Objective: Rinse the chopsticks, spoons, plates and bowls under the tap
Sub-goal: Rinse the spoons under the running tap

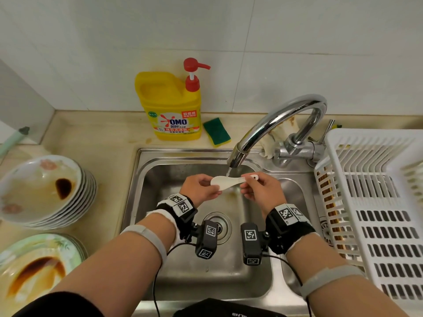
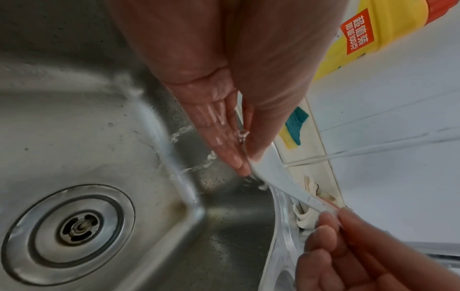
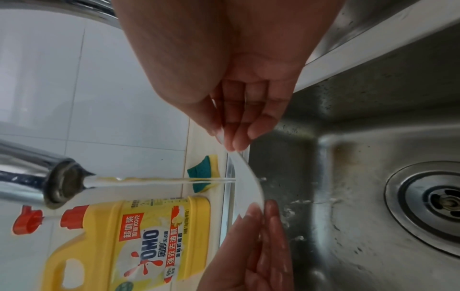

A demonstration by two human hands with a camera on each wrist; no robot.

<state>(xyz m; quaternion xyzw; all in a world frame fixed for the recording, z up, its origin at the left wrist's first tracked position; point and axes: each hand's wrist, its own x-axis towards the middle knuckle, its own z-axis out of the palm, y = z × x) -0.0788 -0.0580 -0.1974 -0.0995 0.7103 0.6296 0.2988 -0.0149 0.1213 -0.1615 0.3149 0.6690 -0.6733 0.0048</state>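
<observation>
Pinching white ceramic spoon [image 1: 225,182] at both ends: left hand [image 1: 199,189] on bowl end, fingers [image 2: 227,149] straight-ish and wet beneath, thumb on top; right hand [image 1: 263,191] on handle end, thumb and fingertips [image 3: 239,137] clamped on it. Spoon roughly level, held over sink basin [image 1: 160,179], touching nothing but the two hands. Thin water stream [image 3: 161,180] from tap spout [image 1: 238,157] hitting spoon about mid-length, near neck; spray and droplets off underside down onto basin wall. Drain strainer [image 1: 217,227] below and nearer, between the wrist cameras.

Left of sink on counter: two stacks of dirty dishes, deep plates [image 1: 43,191] farther and flat plates [image 1: 34,268] nearer, top one of each smeared with dark brown sauce. Behind sink: yellow OMO detergent bottle [image 1: 171,108] with red pump, green-and-yellow sponge [image 1: 216,131] just right of it, apart from bottle. Right of sink: white plastic drying basket [image 1: 377,202], brown chopsticks [image 1: 329,202] showing through its slatted left wall. Crumpled rag [image 1: 277,133] behind tap base.
</observation>
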